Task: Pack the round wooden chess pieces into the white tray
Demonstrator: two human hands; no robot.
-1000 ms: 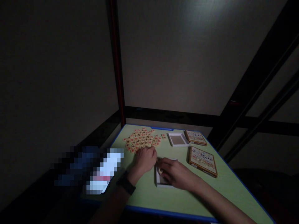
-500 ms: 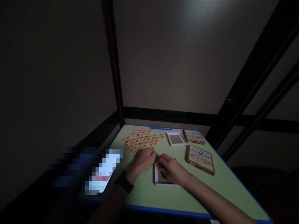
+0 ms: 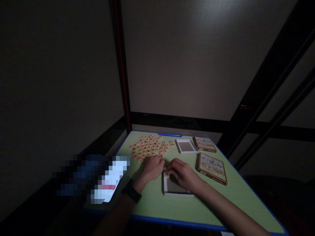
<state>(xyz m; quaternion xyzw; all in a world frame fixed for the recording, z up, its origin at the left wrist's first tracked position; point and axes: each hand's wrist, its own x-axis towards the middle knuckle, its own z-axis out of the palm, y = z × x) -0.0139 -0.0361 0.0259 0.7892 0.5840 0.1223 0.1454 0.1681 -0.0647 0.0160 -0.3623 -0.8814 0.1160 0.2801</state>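
**One small piece in poor light**

My right hand (image 3: 183, 173) pinches a round piece (image 3: 166, 173) over the far-left corner of the white tray (image 3: 177, 194). My left hand (image 3: 151, 166) lies curled just beside it, at the near edge of the heap of pieces (image 3: 149, 147). I cannot tell whether it holds anything.

I think so slight a pinch could let the piece slip and roll, and my left knuckles could scatter the heap.

The green desk (image 3: 197, 209) has blue edging. The room is dim, with a bare wall and dark beams.

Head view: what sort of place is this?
Probably a dim, bare-walled room set up for a tabletop game: a blue-edged green table, a spread of round game pieces, and printed game boxes.
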